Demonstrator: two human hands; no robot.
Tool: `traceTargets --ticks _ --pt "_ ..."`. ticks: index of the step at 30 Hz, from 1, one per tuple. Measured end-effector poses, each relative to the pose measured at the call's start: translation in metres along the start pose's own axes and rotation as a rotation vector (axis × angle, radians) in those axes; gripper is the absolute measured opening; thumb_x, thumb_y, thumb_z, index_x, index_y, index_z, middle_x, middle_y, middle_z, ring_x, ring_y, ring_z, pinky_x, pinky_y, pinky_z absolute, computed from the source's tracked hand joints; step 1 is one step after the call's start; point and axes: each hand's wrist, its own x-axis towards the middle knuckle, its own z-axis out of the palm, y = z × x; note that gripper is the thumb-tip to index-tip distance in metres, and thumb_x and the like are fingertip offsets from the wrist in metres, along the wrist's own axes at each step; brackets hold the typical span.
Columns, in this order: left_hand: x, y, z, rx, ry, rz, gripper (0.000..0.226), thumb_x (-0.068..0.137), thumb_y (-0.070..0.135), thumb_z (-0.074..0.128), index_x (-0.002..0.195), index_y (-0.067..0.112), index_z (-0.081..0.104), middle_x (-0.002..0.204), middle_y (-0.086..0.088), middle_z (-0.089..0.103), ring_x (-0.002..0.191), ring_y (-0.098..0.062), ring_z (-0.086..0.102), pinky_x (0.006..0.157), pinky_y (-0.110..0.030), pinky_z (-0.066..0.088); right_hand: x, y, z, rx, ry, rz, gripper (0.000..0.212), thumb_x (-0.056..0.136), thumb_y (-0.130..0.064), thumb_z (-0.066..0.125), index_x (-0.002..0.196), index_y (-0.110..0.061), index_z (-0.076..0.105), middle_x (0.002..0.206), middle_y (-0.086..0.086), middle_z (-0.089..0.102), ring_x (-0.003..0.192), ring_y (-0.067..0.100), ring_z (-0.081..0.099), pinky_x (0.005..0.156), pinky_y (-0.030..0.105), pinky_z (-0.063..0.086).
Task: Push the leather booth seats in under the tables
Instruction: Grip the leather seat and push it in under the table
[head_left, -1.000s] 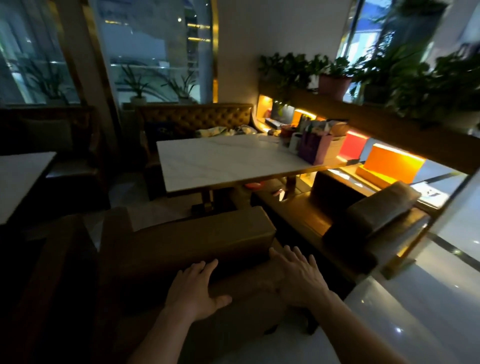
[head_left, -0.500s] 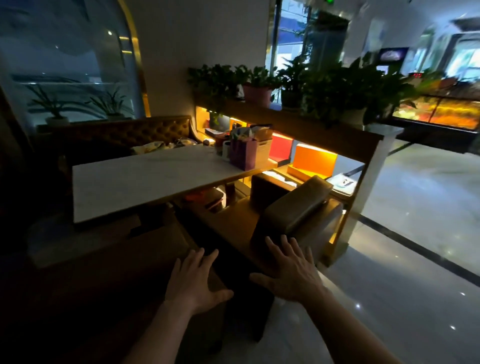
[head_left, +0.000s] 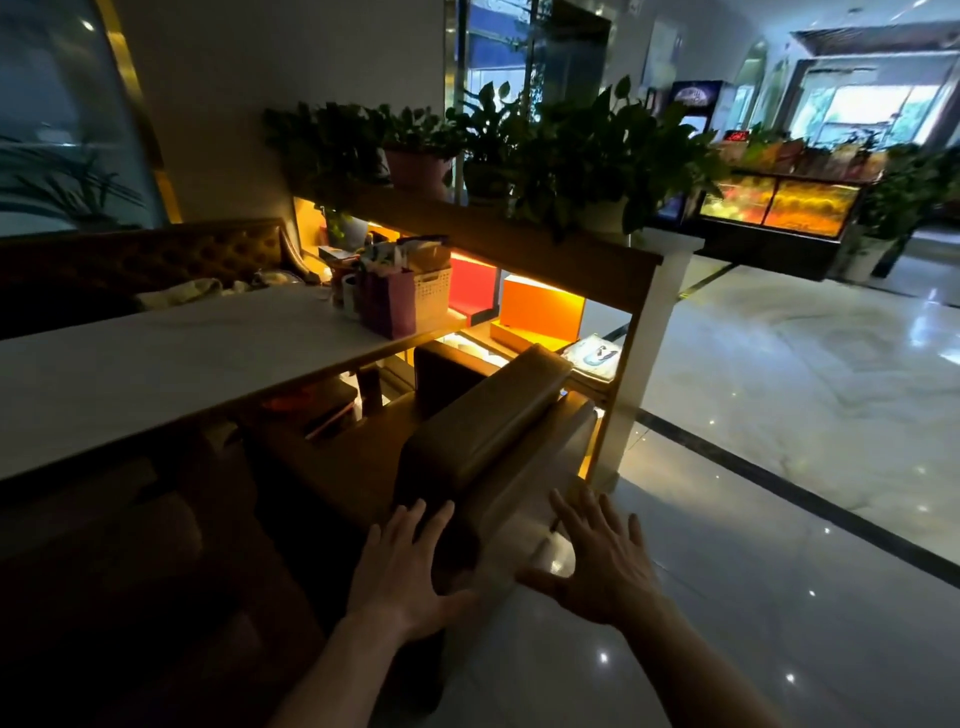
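Head | left hand (head_left: 402, 571), right hand (head_left: 605, 561) flat-fingered at booth seat (head_left: 488, 415) | purple bag (head_left: 389, 306) stuffed

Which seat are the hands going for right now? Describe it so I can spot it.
Start at the long pale table, then follow its near edge right toward the lit shelf unit. The brown leather seat stands just before that unit, beside the shiny floor. Unlike the dark seats on the left, warm shelf light catches its padded back, with both hands at its near end.
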Motion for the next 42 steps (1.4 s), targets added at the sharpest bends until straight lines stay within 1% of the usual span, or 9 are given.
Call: traceTargets --ticks 12,16,22,24,29,31,34,38,42 --pt "0.209 0.041 0.072 -0.173 -0.17 -0.028 0.109 0.073 0.081 0.054 0.153 0.042 -0.008 0.165 0.001 -0.007 0.15 -0.022 -0.011 0.121 -0.045 -0.004 0.19 0.094 0.003 -0.093 -0.15 0.011 0.118 0.062 -0.097 0.041 0.153 -0.044 -0.014 0.163 -0.001 -0.018 0.15 0.029 -0.016 0.121 0.057 -0.003" --pt "0.257 0.054 0.089 -0.204 -0.209 -0.061 0.108 0.075 0.08 0.055 0.153 0.041 -0.008 0.165 0.001 -0.007 0.15 -0.022 -0.01 0.121 -0.045 -0.003 0.245 0.112 0.0 -0.111 -0.162 -0.024 0.115 0.065 -0.095 0.04 0.152 -0.043 -0.014 0.154 -0.005 -0.026 0.15 0.028 -0.017 0.121 0.056 -0.004" --pt "0.306 0.067 0.111 -0.221 -0.235 -0.096 0.105 0.078 0.075 0.055 0.153 0.04 -0.008 0.165 -0.001 -0.006 0.15 -0.022 -0.009 0.122 -0.046 0.0 0.309 0.135 0.02 -0.086 -0.219 -0.063 0.116 0.065 -0.094 0.042 0.153 -0.043 -0.013 0.165 0.002 -0.016 0.15 0.028 -0.016 0.121 0.055 -0.004" --pt "0.321 0.07 0.12 -0.229 -0.239 -0.127 0.105 0.078 0.075 0.056 0.153 0.04 -0.009 0.165 -0.001 -0.005 0.15 -0.022 -0.009 0.122 -0.046 0.001 0.331 0.143 0.03 -0.088 -0.248 -0.088 0.118 0.062 -0.097 0.039 0.153 -0.042 -0.012 0.165 0.003 -0.014 0.151 0.028 -0.016 0.121 0.055 -0.004" --pt "0.356 0.076 0.144 -0.278 -0.276 -0.252 0.102 0.082 0.069 0.059 0.153 0.042 -0.01 0.165 0.002 -0.008 0.15 -0.023 -0.008 0.121 -0.044 0.002 0.393 0.172 0.055 -0.081 -0.31 -0.182 0.135 0.037 -0.106 0.009 0.154 -0.042 -0.011 0.165 0.006 -0.013 0.151 0.03 -0.016 0.119 0.055 -0.004" --pt "0.368 0.078 0.156 -0.3 -0.287 -0.333 0.1 0.082 0.068 0.058 0.152 0.044 -0.009 0.165 0.004 -0.008 0.15 -0.024 -0.003 0.12 -0.046 0.008 0.422 0.185 0.065 -0.093 -0.35 -0.23 0.128 0.048 -0.104 0.023 0.154 -0.041 -0.011 0.165 0.008 -0.012 0.15 0.03 -0.016 0.12 0.055 -0.002" --pt "0.386 0.082 0.178 -0.327 -0.316 -0.452 0.097 0.082 0.07 0.057 0.152 0.047 -0.006 0.164 0.009 -0.006 0.15 -0.023 0.001 0.118 -0.048 0.017 0.468 0.204 0.081 -0.14 -0.422 -0.296 0.116 0.069 -0.087 0.052 0.154 -0.039 -0.011 0.165 0.01 -0.011 0.151 0.032 -0.014 0.122 0.057 0.002" --pt "0.404 0.089 0.202 -0.314 -0.269 -0.583 0.094 0.084 0.068 0.056 0.153 0.046 -0.004 0.164 0.012 -0.004 0.149 -0.02 0.006 0.118 -0.045 0.02 0.524 0.223 0.104 -0.195 -0.457 -0.41 0.115 0.074 -0.079 0.06 0.155 -0.037 -0.01 0.165 0.012 -0.011 0.151 0.035 -0.013 0.122 0.059 0.005" --pt "0.41 0.096 0.218 -0.119 -0.116 -0.647 0.093 0.084 0.071 0.051 0.154 0.041 -0.003 0.162 0.01 0.002 0.146 -0.018 0.013 0.119 -0.04 0.019 0.557 0.228 0.131 -0.224 -0.454 -0.552 0.118 0.072 -0.078 0.062 0.154 -0.039 -0.013 0.163 0.011 -0.019 0.148 0.038 -0.019 0.121 0.061 0.005"
